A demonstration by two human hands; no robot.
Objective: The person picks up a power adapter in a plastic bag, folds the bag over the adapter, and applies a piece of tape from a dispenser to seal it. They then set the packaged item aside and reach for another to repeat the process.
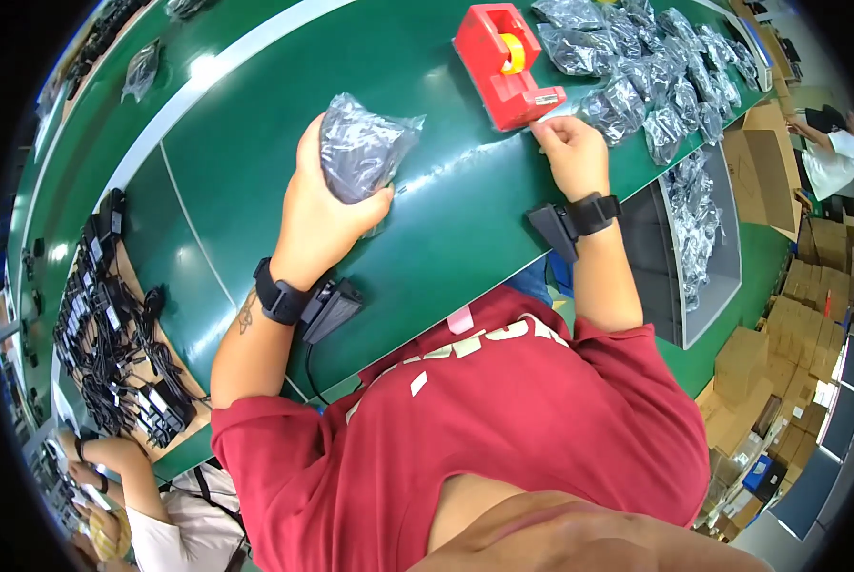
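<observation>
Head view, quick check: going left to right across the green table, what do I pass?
Black adapters and cables → left hand gripping a bagged black item → red tape dispenser → right hand at the dispenser's front end → pile of filled bags.

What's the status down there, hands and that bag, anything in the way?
Left hand gripping grey plastic bag on green table. Right hand pinching tape end at red tape dispenser. Pile of filled bags beyond, nothing between the hands.
</observation>
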